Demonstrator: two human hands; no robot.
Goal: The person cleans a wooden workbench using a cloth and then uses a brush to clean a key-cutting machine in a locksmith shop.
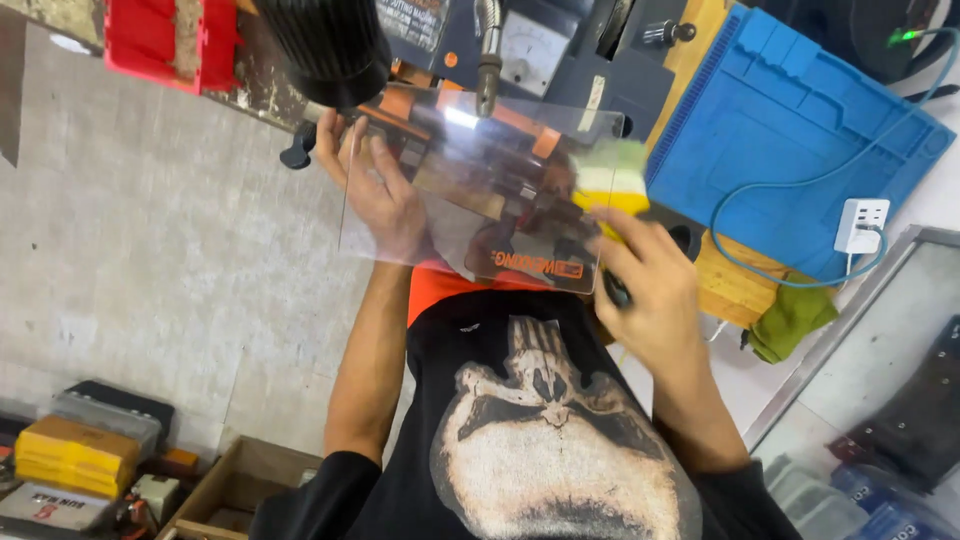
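Note:
A clear plastic guard plate (pixel 480 190) with an orange label strip stands in front of a dark bench machine (pixel 520 50). My left hand (pixel 375 190) is behind the plate's left edge, fingers spread against it and gripping that edge. My right hand (pixel 645 285) is at the plate's right edge, blurred by motion. It presses a yellow and green sponge (pixel 612 180) against the plate. Through the plate I see orange and dark machine parts. My black shirt with a pale skull print fills the bottom centre.
A blue ridged work mat (pixel 800 130) lies on a wooden board at right, with a white plug adapter (pixel 862 225), a teal cable and a green cloth (pixel 790 320) beside it. A red part (pixel 170 40) sits at top left. Boxes and a cardboard carton (pixel 235 490) rest on the concrete floor at bottom left.

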